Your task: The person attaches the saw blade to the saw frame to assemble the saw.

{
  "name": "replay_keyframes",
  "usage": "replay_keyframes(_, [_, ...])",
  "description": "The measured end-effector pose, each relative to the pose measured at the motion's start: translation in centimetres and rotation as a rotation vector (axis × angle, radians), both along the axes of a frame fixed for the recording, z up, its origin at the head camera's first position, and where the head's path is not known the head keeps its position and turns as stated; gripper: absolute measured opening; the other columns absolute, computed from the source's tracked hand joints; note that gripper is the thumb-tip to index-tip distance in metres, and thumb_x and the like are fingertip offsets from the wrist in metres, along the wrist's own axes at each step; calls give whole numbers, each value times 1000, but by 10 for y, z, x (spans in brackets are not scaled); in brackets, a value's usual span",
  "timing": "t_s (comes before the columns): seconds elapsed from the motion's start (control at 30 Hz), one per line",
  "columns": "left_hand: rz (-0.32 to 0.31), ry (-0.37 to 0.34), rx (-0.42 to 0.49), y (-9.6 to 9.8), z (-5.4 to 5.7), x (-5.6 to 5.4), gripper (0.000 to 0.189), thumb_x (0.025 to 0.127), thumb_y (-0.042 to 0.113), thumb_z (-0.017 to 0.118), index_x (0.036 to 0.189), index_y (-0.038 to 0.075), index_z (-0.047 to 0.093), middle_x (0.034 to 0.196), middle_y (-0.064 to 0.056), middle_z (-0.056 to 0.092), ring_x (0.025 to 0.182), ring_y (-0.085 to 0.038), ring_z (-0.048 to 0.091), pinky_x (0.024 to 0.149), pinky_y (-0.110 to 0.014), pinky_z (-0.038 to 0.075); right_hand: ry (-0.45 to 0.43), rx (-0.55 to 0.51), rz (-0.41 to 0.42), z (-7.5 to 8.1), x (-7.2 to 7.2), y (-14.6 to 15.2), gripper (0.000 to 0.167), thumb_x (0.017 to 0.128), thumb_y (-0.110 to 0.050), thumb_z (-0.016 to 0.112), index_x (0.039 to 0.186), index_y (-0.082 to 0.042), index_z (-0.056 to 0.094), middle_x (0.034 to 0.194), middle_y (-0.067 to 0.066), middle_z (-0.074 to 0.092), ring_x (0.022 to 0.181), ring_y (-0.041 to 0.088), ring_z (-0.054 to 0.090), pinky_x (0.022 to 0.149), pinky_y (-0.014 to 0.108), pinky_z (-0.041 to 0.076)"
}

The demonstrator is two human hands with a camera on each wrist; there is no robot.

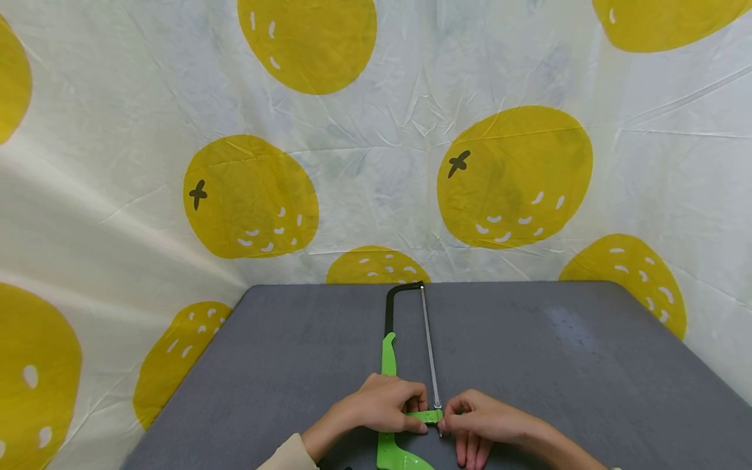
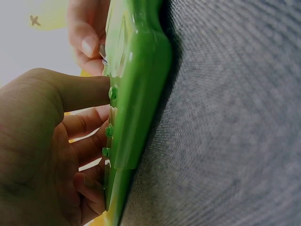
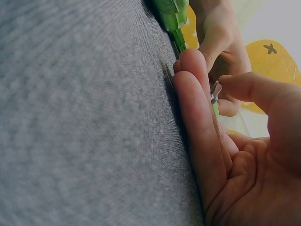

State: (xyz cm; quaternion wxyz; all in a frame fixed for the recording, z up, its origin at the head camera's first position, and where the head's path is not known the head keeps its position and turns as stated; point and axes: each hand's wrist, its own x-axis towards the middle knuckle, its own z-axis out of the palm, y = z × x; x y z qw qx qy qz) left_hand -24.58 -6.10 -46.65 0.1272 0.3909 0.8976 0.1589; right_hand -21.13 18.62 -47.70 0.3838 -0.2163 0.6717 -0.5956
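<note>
A hacksaw (image 1: 388, 356) with a green handle and a black front bow lies on the grey table, its bow pointing away from me. Its thin metal blade (image 1: 430, 352) runs along the right side, down to a green cross arm (image 1: 431, 416). My left hand (image 1: 384, 403) lies over the green frame, thumb and fingers gripping the cross arm. At the near end of the blade, my right hand (image 1: 478, 421) pinches a small metal wing nut (image 3: 215, 92) between thumb and index finger. Its other fingers rest along the tabletop. Part of the frame is hidden under the left hand.
The grey padded table (image 1: 305, 339) has rounded far corners. Behind it and at the sides hangs a whitish sheet (image 1: 376, 189) printed with large yellow fruits. The handle's near end runs out of the head view at the bottom.
</note>
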Motion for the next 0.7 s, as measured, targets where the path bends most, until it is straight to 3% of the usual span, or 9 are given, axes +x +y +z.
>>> replay_keyframes(0.7, [5, 4, -10, 1, -1, 1, 18, 91, 49, 75, 96, 35, 65, 76, 26, 59, 62, 8, 50, 62, -18, 38, 33, -8, -4, -2, 2, 0, 10, 97, -9, 56, 96, -2, 63, 66, 2, 72, 51, 5, 67, 45, 21, 52])
